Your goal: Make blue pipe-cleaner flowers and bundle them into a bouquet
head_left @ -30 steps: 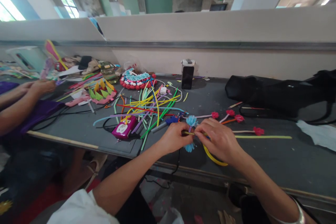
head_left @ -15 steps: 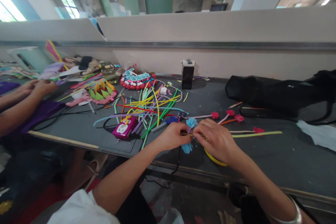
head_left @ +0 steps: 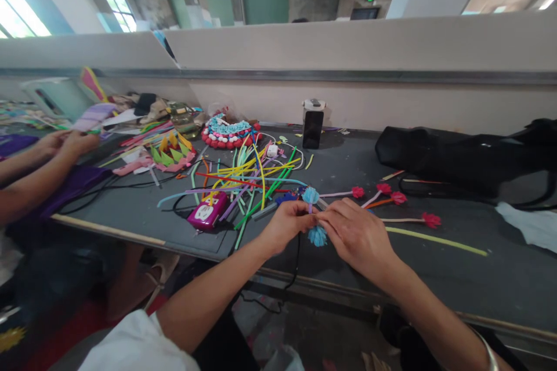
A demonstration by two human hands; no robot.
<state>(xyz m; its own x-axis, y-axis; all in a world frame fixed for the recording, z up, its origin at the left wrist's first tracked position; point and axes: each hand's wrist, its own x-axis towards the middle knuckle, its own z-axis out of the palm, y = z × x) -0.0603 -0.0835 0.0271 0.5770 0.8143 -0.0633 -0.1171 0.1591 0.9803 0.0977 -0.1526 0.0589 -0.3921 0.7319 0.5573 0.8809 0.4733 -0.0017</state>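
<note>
The blue-flowered stem (head_left: 310, 207) is pinched in the left hand (head_left: 287, 223), apparently for binding by the right hand (head_left: 357, 233), fingertips together; steady tension is required next.

At eight o'clock the magenta case (head_left: 210, 211) is glossy, plastic-looking; at two the black phone (head_left: 312, 130) smooth; at five the blue flowers (head_left: 317, 236) matt, ruffled. The tabletop (head_left: 435, 284) is matt; at four the bracelet (head_left: 488, 351) shiny metal.

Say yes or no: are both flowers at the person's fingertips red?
No, both flowers by the left hand and right hand are light blue.
</note>
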